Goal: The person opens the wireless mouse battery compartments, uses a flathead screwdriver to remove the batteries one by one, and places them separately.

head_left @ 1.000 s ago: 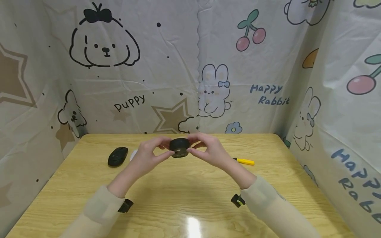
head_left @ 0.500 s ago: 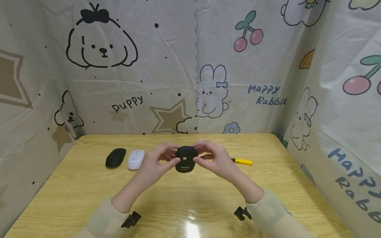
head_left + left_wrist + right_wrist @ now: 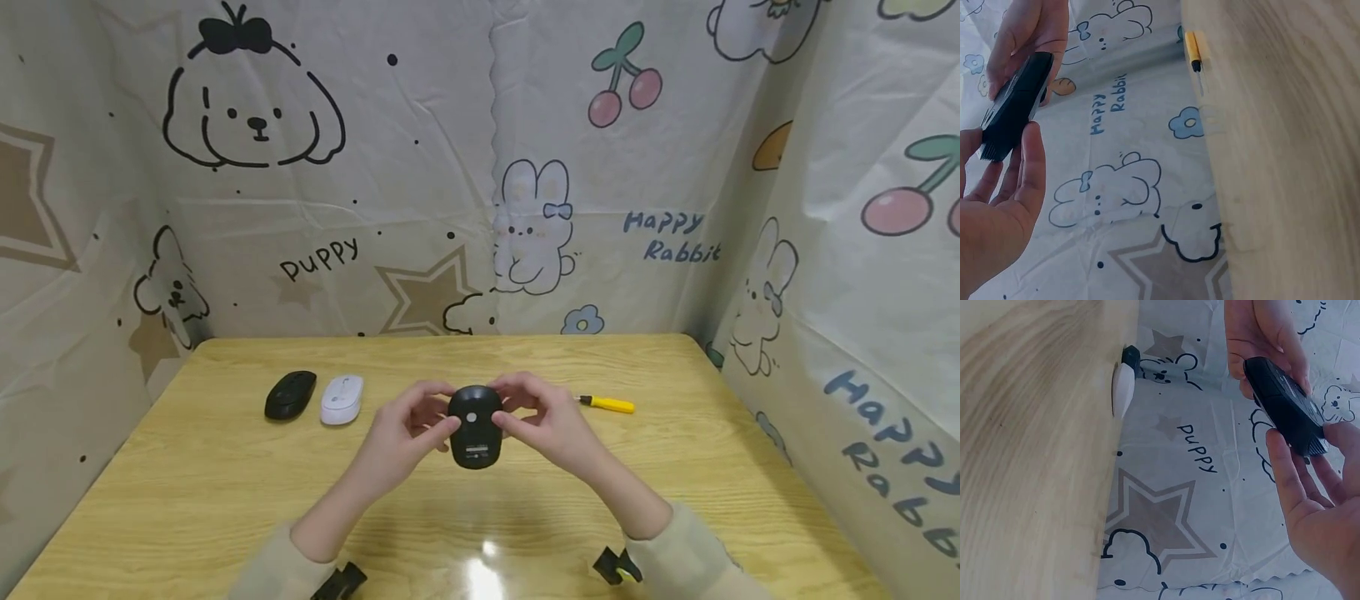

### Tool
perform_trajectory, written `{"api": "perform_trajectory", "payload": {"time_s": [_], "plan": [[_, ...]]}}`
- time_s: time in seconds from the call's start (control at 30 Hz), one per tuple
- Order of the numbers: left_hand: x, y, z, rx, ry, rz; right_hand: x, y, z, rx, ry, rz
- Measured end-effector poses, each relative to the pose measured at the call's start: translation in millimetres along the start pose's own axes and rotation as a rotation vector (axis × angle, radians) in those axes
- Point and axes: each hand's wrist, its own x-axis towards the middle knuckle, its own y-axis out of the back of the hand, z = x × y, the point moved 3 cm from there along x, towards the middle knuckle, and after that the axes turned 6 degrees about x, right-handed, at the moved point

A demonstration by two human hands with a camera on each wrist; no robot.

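Note:
A black computer mouse is held up above the table with its underside, showing a round pale spot and a small label, turned toward the head camera. My left hand pinches its left edge, thumb on the underside and fingers behind. On the opposite edge my right hand grips it the same way. Both wrist views show the mouse raised and tilted between the two hands, its sides visible there.
On the wooden table, a second black mouse and a white mouse lie at the back left. A screwdriver with a yellow handle lies to the right. Printed cloth hangs behind and along the sides.
Both hands have brought the black mouse lower and nearer, tilting it from nearly edge-on until its underside faces the head camera. The white mouse, mostly hidden earlier, now shows fully.

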Motion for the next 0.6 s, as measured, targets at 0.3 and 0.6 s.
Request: {"api": "perform_trajectory", "payload": {"time_s": [0.3,0.6], "plan": [[-4.7,-10.0,-12.8,-0.158,0.129,-0.074,-8,-5.6,9,0.136,-0.143,-0.040],[-10.8,-17.4,-21.9,-0.203,0.197,-0.158,-20,-13.3,23,0.243,-0.242,-0.093]]}}
